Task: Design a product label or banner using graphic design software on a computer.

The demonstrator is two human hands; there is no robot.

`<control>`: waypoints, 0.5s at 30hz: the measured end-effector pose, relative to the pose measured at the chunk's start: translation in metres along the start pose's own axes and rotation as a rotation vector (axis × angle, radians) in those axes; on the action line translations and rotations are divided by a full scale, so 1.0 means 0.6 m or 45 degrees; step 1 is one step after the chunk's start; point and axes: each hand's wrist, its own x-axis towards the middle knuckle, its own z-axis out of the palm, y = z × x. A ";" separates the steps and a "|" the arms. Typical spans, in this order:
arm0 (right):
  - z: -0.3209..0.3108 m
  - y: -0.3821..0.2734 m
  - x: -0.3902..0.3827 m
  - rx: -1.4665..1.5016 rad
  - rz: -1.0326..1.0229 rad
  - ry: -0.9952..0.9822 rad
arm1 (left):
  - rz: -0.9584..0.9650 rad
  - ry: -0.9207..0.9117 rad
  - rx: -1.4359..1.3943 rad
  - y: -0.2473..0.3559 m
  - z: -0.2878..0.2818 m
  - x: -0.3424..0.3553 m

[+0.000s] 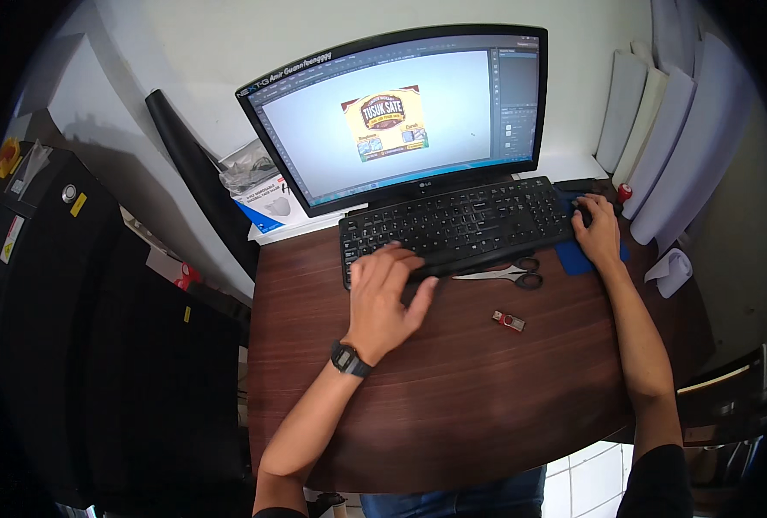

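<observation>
Evidently set for shortcuts, the left hand rests fingers spread on the near-left corner of the black keyboard, while the right hand cups a mouse on the blue pad far right, fingers curled over it; scissors lie between on the bench.

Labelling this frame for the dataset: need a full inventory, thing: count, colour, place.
monitor: 1, black frame, back of desk, screen lit
keyboard: 1, black, in front of monitor
scissors: 1, black handles, just in front of keyboard
USB stick: 1, red and silver, on desk in front of scissors
mouse pad: 1, blue, right of keyboard
paper rolls: several, white, leaning at right wall
box: 1, white and blue, left of monitor
desk: 1, dark wood
wristwatch: 1, black, left wrist
left hand: on keyboard's left end
right hand: over mouse, mostly hidden
</observation>
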 end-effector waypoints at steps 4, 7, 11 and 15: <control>-0.006 0.017 -0.002 0.017 -0.005 0.007 | 0.346 0.097 -0.419 0.121 -0.114 0.057; -0.004 0.005 0.002 0.042 0.032 0.001 | 0.446 0.066 -0.428 0.227 -0.249 0.040; -0.023 0.013 -0.004 -0.033 0.040 0.036 | 0.657 0.131 -0.498 0.261 -0.348 -0.005; 0.011 -0.014 -0.011 -0.007 0.012 0.050 | 0.547 0.266 -0.444 0.292 -0.401 -0.035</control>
